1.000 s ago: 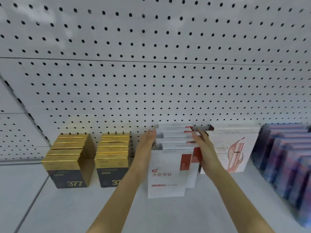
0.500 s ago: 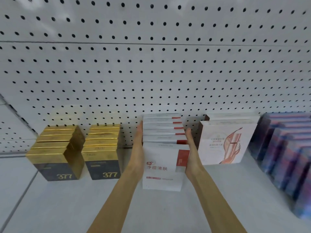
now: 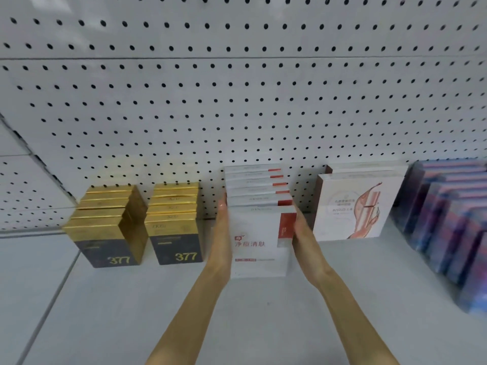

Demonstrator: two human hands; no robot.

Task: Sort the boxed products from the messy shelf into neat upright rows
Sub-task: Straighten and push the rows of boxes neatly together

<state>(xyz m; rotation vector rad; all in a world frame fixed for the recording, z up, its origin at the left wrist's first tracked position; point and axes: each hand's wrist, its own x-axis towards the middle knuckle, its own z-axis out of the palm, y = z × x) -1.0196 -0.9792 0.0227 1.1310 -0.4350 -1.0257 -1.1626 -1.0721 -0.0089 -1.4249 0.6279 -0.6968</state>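
Since only the head camera looks on, everything here comes from its single downward view. The white-and-red boxes [image 3: 257,191] stand upright in the middle of the shelf [image 3: 263,317], in a row running from the front box [image 3: 259,241] back to the pegboard [image 3: 237,106]. That front-to-back line is the row's long axis.

The left hand [image 3: 222,233] lies flat against the row's left flank and the right hand [image 3: 303,238] against its right flank. The fingers are straight and point toward the pegboard. Neither hand grips anything: they are spread palms bracketing the stack, and both appear to touch the side edges of the front box. Each hand is equally near the row, one on either side, so no further reach is needed.

The step in hand looks like squaring the row. The red-tipped tops seem to step slightly sideways from back to front, though the wide lens may cause that. The next move probably calls for an even inward squeeze along the flanks, perhaps with a push toward the pegboard. Uneven pressure could skew the thin boxes or tip the front one.

Two rows of gold boxes [image 3: 175,219] stand just beside the left hand. Pale boxes [image 3: 350,206] stand near the right hand, with purple-blue boxes [image 3: 448,222] beyond. These rows look tidy, so the task seems well along.
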